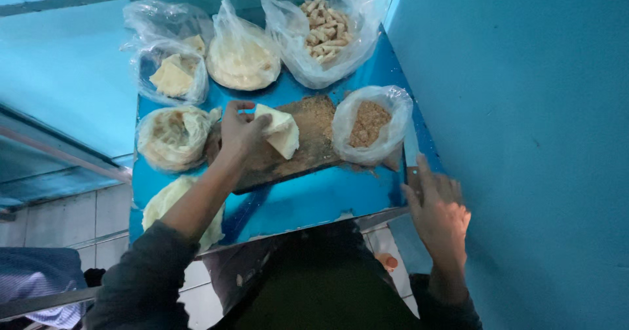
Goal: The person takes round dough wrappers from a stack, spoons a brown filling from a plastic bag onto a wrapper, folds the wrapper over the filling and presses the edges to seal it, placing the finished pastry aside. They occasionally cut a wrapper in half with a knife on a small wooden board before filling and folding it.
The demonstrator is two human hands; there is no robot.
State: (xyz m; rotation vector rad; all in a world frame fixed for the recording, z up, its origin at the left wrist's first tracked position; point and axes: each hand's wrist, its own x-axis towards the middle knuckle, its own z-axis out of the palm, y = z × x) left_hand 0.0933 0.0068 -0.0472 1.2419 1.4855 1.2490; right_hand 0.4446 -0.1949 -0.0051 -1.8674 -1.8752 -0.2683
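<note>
**Blue worktop, folded flatbread under the left hand**

Blue metal worktop (308,202) carries everything, hemmed by a blue wall on the right. On it lies a dark wooden board (314,143), dusted with crumbs. Round it sit clear bags: one of short fried sticks (324,28), one of round flatbreads (241,58), one of brown crumbs (369,123), one of pale folded pieces (173,74), and a coiled stack of flatbread (171,135).

Left hand (239,130) rests on the board, fingers curled and pinching a folded flatbread (282,130) at its near edge. It looks soft, light and floppy, likely to tear if pulled; holding it across the fold would suit best.

Right hand (438,212) sits at the worktop's right edge, closed round a knife (411,156), forefinger along the handle.
</note>
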